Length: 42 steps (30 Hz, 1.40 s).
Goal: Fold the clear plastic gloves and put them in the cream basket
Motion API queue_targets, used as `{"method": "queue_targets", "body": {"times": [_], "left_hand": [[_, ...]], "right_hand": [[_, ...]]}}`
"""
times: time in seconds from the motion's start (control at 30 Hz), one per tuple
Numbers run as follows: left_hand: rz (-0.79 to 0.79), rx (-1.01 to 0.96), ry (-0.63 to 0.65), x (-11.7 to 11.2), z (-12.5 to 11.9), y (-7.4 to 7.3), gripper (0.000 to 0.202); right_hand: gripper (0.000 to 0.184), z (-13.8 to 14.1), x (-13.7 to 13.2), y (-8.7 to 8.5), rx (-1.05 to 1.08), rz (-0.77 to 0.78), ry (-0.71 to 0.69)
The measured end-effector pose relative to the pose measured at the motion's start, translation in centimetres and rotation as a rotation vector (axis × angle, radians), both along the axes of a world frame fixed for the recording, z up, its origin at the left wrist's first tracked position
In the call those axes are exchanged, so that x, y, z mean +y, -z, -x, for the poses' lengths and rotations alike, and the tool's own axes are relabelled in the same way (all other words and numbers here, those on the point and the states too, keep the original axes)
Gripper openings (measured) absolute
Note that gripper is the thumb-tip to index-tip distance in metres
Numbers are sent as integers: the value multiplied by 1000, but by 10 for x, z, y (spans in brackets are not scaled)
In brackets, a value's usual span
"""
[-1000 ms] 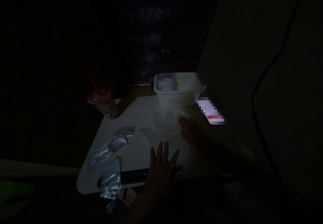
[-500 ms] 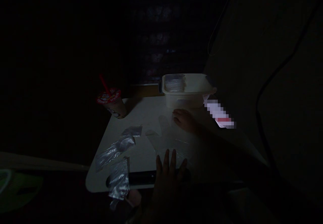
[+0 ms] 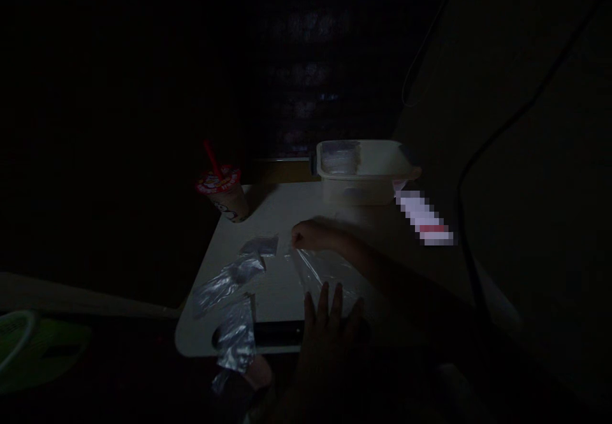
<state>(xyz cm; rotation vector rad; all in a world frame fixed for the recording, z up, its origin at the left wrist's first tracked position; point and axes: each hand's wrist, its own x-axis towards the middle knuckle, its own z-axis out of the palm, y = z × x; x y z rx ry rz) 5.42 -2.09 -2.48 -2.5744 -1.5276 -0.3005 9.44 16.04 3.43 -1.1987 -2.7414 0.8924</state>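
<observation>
On the white table [image 3: 282,207], a thin clear plastic glove [image 3: 315,268] lies stretched in creases between my hands. My right hand [image 3: 313,236] is closed, its fingers pinching the glove's far left end. Fingers spread, my left hand [image 3: 327,328] presses flat on the near part of the glove, across the table's dark handle slot [image 3: 280,333]. To the left lie crinkled clear plastic pieces: a small one [image 3: 259,245], a long one [image 3: 229,282] and one over the table's near edge [image 3: 236,335]. Dim light hides finer detail.
A lidded drink cup [image 3: 229,201] with a red straw stands at the back left. At the back right is a white plastic box [image 3: 358,189] holding a clear plastic stack [image 3: 340,157]. Beside it lies a blurred-out packet [image 3: 425,217]. A dark cable [image 3: 459,201] hangs at right; a green basket [image 3: 52,354] sits lower left.
My right hand has moved left and a little nearer, closing on the glove and drawing it taut. The left hand stays flat on it. The whole view has shifted slightly.
</observation>
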Motion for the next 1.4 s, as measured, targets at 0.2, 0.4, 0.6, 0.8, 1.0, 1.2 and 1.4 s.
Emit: {"method": "queue_targets", "body": {"times": [0.2, 0.4, 0.6, 0.8, 1.0, 1.2, 1.4], "left_hand": [[39, -26, -26, 6, 4, -12, 56], [33, -146, -132, 9, 25, -28, 35], [-16, -211, -519, 13, 40, -31, 40], [20, -122, -436, 19, 37, -28, 30], [23, -101, -343, 17, 45, -24, 33], [-56, -140, -280, 7, 52, -14, 32], [-52, -151, -259, 6, 49, -11, 35]], "right_hand": [[15, -36, -3, 0, 485, 531, 194], [28, -56, -9, 17, 765, 809, 264], [5, -65, -9, 27, 804, 687, 339], [8, -76, -7, 23, 820, 654, 319], [14, -84, -5, 28, 774, 497, 320], [19, -84, -7, 32, 798, 464, 329], [26, -81, -11, 26, 758, 341, 379]]}}
